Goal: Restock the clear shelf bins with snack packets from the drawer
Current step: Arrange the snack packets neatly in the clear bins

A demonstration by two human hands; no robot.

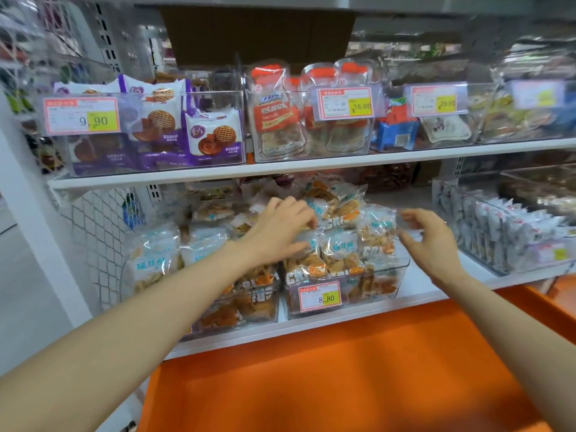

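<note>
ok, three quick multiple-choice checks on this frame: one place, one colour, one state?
1. The left hand is at: A the 9.90 bin; B the 8.80 bin; C the 29.80 bin.
2. The drawer is: A blue; B grey; C orange.
3. The right hand is: A open; B gripping a packet; C out of view.
Key: 1 B, it touches that bin's packets; 2 C, orange fills the bottom of the view; 3 A, its fingers are spread with nothing held.
</note>
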